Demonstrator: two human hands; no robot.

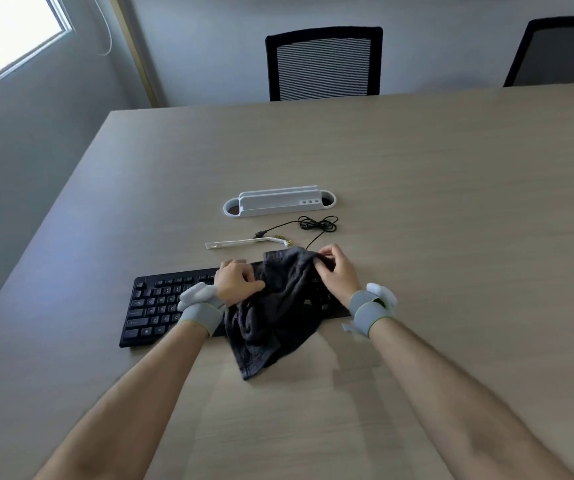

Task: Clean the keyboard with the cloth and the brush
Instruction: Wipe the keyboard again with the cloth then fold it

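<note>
A black keyboard [155,306] lies on the wooden table [417,202] in front of me. A dark grey cloth [278,313] is draped over its right half and hangs past the front edge onto the table. My left hand [235,282] grips the cloth's left side over the keys. My right hand [335,271] pinches the cloth's upper right corner. A white brush [247,242] with brass bristles lies just behind the keyboard, untouched. The keyboard's right part is hidden under the cloth.
The keyboard's black cable [316,225] is coiled behind the cloth. A white desk organiser [278,202] stands further back. Two black office chairs [323,64] stand at the far edge. The table's left edge runs diagonally near the keyboard.
</note>
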